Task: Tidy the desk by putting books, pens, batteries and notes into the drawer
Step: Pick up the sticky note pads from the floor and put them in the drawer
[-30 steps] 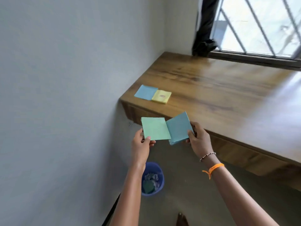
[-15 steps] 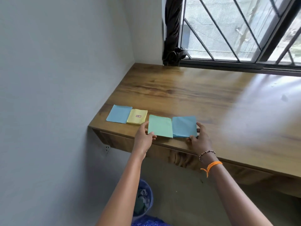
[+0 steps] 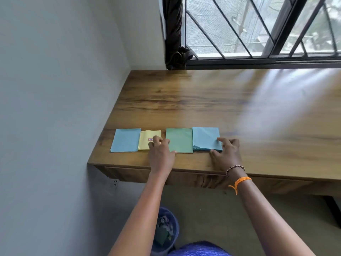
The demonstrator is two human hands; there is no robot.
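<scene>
Left hand (image 3: pixel 160 152): your fingers curled loosely, resting on yellow pad (image 3: pixel 145 143) and green pad (image 3: pixel 179 140).
Right hand (image 3: pixel 226 151): your fingers spread, on blue stack (image 3: pixel 205 138), at green pad's 3 o'clock.

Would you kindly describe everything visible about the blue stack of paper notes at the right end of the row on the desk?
The blue stack of square paper notes lies flat near the front edge of the brown wooden desk, rightmost of four pads. Its top sheet is plain pale blue; layered sheet edges show along its near side, slightly fanned at the near-left corner. Its left edge meets the green square note pad. The right hand rests fingertips on its near-right corner.
</scene>
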